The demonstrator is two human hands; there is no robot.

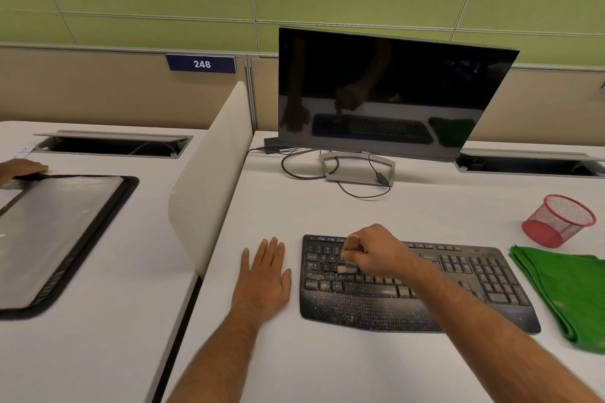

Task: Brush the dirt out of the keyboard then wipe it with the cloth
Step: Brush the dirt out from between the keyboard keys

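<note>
A black keyboard (458, 288) lies on the white desk, speckled with pale dirt on its wrist rest and lower keys. My right hand (376, 252) is over the keyboard's left half, fingers closed around a small brush (349, 255) with a wooden handle; its bristles touch the keys. My left hand (263, 278) rests flat on the desk just left of the keyboard, fingers apart, holding nothing. A folded green cloth (569, 291) lies to the right of the keyboard.
A dark Dell monitor (386, 91) stands behind the keyboard with cables around its stand. A red mesh cup (559, 221) lies tipped at the right. A white divider (209, 173) separates the neighbouring desk, where another person's hand (19, 168) touches a flat screen.
</note>
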